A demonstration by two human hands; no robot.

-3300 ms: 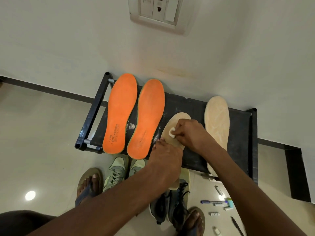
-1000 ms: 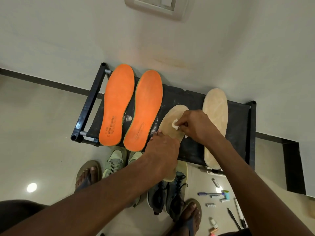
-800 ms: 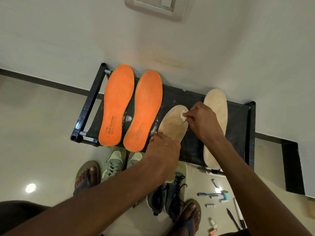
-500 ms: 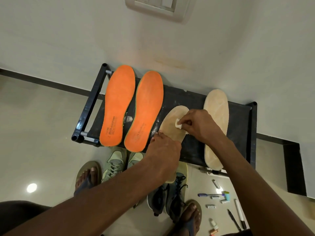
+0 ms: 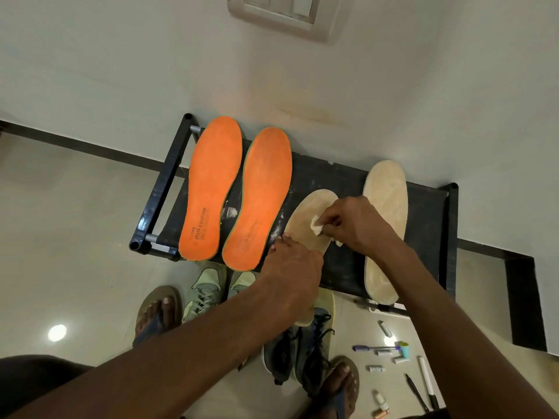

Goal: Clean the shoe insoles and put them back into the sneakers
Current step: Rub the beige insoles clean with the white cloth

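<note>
beige insole [image 5: 304, 220] on black rack [image 5: 341, 264], left hand [image 5: 292, 272] pressing it flat, right hand [image 5: 352, 223] grip pinching white wipe [image 5: 316, 226]

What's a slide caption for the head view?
Right hand wipes beige insole with white wad; left hand steadies it.

Black rack [image 5: 429, 219], 4 insoles [image 5: 211, 189]

Both forearms are bare, no sleeves showing, and each foot wears a brown flip-flop [image 5: 157, 313] with dark straps
</note>
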